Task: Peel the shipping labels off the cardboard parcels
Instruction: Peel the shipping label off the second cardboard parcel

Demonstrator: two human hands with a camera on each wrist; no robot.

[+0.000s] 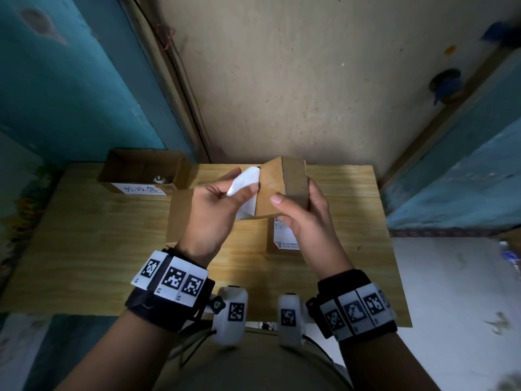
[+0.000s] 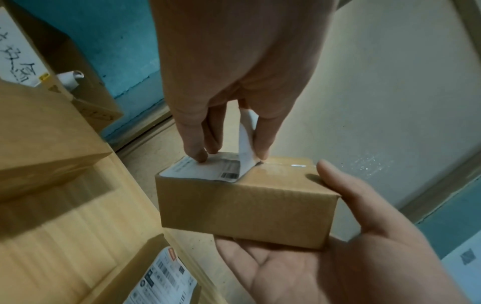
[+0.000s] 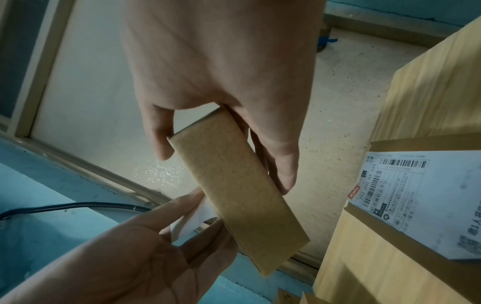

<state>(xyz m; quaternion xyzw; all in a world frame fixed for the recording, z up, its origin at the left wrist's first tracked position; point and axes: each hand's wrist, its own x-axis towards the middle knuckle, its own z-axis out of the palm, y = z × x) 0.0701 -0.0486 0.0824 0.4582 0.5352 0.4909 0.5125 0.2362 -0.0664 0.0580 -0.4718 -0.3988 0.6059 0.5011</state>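
My right hand (image 1: 294, 196) grips a small brown cardboard parcel (image 1: 282, 187) held up above the table, thumb on the near face and fingers behind it. In the right wrist view that hand (image 3: 225, 168) clamps the parcel (image 3: 242, 195) edge-on. A white shipping label (image 2: 205, 168) sits on the parcel (image 2: 244, 205), with one corner lifted and curled back. My left hand (image 2: 231, 154) pinches that lifted flap between thumb and fingers. The head view shows the label (image 1: 245, 179) partly peeled at the parcel's left side, in my left hand (image 1: 239, 183).
A second parcel with a printed label (image 1: 284, 235) lies on the wooden table (image 1: 98, 235) below my right hand. A plain box (image 1: 180, 215) lies under my left hand. An open box (image 1: 143, 167) with a handwritten note stands at the back left.
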